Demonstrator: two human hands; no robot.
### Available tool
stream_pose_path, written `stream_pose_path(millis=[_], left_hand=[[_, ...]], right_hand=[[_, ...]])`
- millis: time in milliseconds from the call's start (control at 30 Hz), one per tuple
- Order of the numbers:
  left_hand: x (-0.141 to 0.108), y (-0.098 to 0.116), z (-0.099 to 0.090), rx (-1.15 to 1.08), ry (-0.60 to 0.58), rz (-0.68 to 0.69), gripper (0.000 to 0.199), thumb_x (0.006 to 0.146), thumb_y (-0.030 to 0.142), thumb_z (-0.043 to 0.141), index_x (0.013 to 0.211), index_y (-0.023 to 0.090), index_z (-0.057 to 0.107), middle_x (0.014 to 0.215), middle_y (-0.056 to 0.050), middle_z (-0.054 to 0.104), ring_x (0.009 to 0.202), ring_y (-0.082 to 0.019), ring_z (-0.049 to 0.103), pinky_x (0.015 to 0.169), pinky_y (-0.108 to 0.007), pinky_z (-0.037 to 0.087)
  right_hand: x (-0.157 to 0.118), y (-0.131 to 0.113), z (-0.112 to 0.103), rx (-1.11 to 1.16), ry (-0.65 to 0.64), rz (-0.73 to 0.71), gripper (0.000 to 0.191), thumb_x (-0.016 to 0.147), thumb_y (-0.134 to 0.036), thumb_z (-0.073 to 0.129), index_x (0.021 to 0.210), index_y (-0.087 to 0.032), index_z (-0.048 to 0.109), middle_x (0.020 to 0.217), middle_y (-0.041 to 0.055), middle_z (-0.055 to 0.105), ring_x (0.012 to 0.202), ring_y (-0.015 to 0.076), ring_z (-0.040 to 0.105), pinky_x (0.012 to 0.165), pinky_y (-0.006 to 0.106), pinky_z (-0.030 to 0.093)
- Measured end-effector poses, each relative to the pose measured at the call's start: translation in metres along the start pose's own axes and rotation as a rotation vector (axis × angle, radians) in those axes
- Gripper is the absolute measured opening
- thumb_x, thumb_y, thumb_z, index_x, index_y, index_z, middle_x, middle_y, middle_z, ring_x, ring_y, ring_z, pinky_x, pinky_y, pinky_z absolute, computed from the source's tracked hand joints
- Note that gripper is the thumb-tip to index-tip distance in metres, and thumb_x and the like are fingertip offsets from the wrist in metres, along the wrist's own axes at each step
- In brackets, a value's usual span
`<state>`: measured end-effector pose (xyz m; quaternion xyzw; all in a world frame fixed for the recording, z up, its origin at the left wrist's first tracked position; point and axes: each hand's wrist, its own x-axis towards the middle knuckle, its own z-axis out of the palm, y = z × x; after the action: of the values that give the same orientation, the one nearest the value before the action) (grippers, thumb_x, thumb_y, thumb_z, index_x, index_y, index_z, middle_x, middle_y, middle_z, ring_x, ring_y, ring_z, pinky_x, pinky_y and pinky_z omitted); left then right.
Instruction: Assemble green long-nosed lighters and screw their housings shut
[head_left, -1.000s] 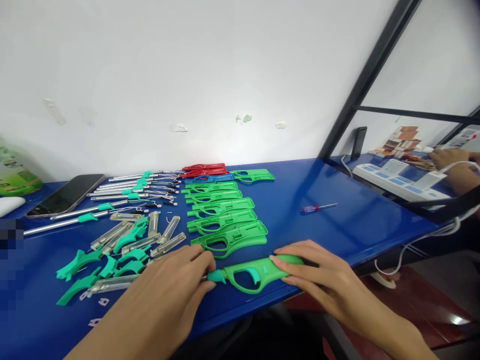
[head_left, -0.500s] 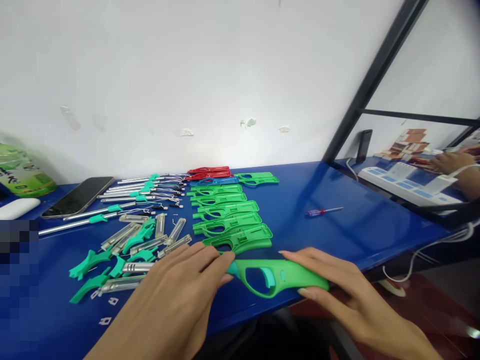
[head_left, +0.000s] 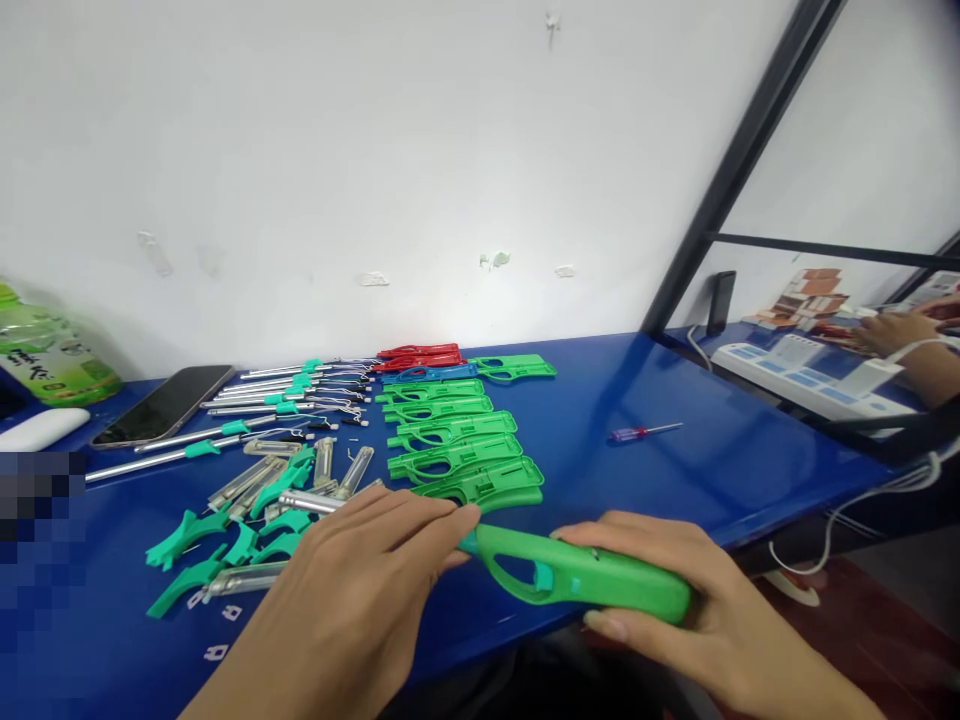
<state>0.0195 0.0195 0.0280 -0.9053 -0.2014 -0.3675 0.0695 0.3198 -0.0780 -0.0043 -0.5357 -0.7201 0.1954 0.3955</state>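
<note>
A green lighter (head_left: 600, 575) with a teal trigger spans the space between both hands, over the table's front edge. My left hand (head_left: 382, 570) is closed round its metal tube (head_left: 309, 502) near the teal collar, the tube's end sticking out to the left. The rear of the green body lies in the grip of my right hand (head_left: 675, 580), thumb below and fingers above. Just beyond are green casing halves (head_left: 480, 485) in a column, with a blue one (head_left: 427, 373) and red ones (head_left: 420, 355) at the back.
Metal tubes with wires (head_left: 172, 457), clear tanks (head_left: 247, 578) and teal triggers (head_left: 187, 580) lie on the left. A phone (head_left: 165, 405) and bottle (head_left: 56, 355) stand farther left. A screwdriver (head_left: 630, 434) lies right; beyond the frame are a power strip (head_left: 810, 380) and another person's hand (head_left: 896, 335).
The lighter's rear end has turned and shifted slightly right, with my right hand wrapped farther round it. The tube's exposed end has risen. The camera view has shifted a little.
</note>
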Motion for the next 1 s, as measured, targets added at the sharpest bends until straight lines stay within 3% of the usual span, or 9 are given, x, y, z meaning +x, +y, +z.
stream_pose_path(millis=[100,167,267,333,400,467,533,733,1000], left_hand=[[0.0,-0.002,0.001,-0.029,-0.013,-0.024,0.022,0.114,0.016,0.05,0.127,0.026,0.065,0.111,0.004,0.084,0.092,-0.015,0.082,0.082,-0.032,0.063],[0.0,-0.003,0.003,-0.03,-0.003,-0.022,0.022,0.115,0.016,0.049,0.126,0.026,0.065,0.11,0.004,0.084,0.092,-0.015,0.082,0.083,-0.032,0.063],[-0.001,-0.006,0.008,-0.017,0.012,-0.008,0.021,0.114,0.016,0.05,0.125,0.024,0.066,0.108,0.003,0.084,0.09,-0.015,0.081,0.083,-0.032,0.062],[-0.001,-0.006,0.011,-0.014,0.03,0.01,0.024,0.111,0.011,0.054,0.126,0.022,0.068,0.111,0.002,0.083,0.096,-0.015,0.08,0.091,-0.032,0.061],[0.0,-0.001,0.012,0.029,0.048,0.022,0.035,0.106,0.002,0.056,0.134,0.02,0.069,0.125,-0.002,0.082,0.119,-0.019,0.075,0.111,-0.036,0.053],[0.003,0.009,0.01,0.093,0.058,-0.004,0.047,0.101,-0.001,0.058,0.143,0.02,0.066,0.146,-0.008,0.073,0.15,-0.026,0.057,0.127,-0.047,0.04],[0.005,0.019,0.005,0.116,0.077,-0.046,0.049,0.101,0.002,0.06,0.146,0.022,0.065,0.157,-0.012,0.063,0.162,-0.03,0.041,0.132,-0.054,0.033],[0.003,0.035,-0.007,0.064,0.104,-0.012,0.05,0.096,-0.008,0.049,0.129,0.024,0.07,0.146,-0.005,0.064,0.145,-0.015,0.053,0.129,-0.032,0.038],[0.008,0.043,0.006,0.087,0.228,-0.075,0.034,0.103,0.001,0.047,0.113,0.022,0.071,0.122,-0.004,0.077,0.118,-0.018,0.07,0.11,-0.032,0.055]], right_hand=[[0.002,0.008,0.006,0.613,-0.232,0.197,0.054,0.095,-0.048,0.086,0.146,-0.047,0.071,0.147,0.0037,0.074,0.086,0.0146,0.079,0.074,0.022,0.064],[0.005,0.013,0.014,1.057,-0.386,0.245,0.067,0.094,-0.048,0.087,0.155,-0.049,0.061,0.155,0.0066,0.067,0.064,0.0048,0.066,0.062,0.02,0.06],[0.011,0.015,0.028,1.343,-0.459,0.209,0.075,0.086,-0.042,0.095,0.153,-0.044,0.062,0.148,0.0099,0.071,0.056,0.0011,0.045,0.06,0.021,0.058],[0.011,0.012,0.035,1.345,-0.413,0.223,0.07,0.084,-0.04,0.096,0.148,-0.039,0.067,0.136,0.0106,0.076,0.054,0.0012,0.043,0.053,0.018,0.052],[0.008,0.007,0.039,1.273,-0.263,0.311,0.067,0.082,-0.041,0.097,0.143,-0.036,0.069,0.126,0.0102,0.079,0.052,0.0018,0.047,0.047,0.017,0.042],[0.003,0.002,0.039,1.185,-0.05,0.441,0.069,0.08,-0.042,0.099,0.141,-0.036,0.069,0.114,0.0074,0.08,0.049,0.0019,0.047,0.045,0.016,0.034],[0.0,-0.003,0.039,1.135,0.123,0.544,0.074,0.076,-0.044,0.101,0.141,-0.039,0.067,0.102,0.0034,0.079,0.048,0.0018,0.041,0.044,0.016,0.03],[0.004,-0.008,0.035,1.093,0.384,0.612,0.081,0.062,-0.039,0.109,0.13,-0.04,0.065,0.087,-0.0019,0.07,0.054,0.0051,0.039,0.045,0.014,0.036],[0.005,-0.002,0.033,1.174,0.346,0.582,0.067,0.067,-0.035,0.107,0.12,-0.036,0.066,0.06,-0.0109,0.042,0.053,0.0061,0.025,0.048,0.012,0.034]])
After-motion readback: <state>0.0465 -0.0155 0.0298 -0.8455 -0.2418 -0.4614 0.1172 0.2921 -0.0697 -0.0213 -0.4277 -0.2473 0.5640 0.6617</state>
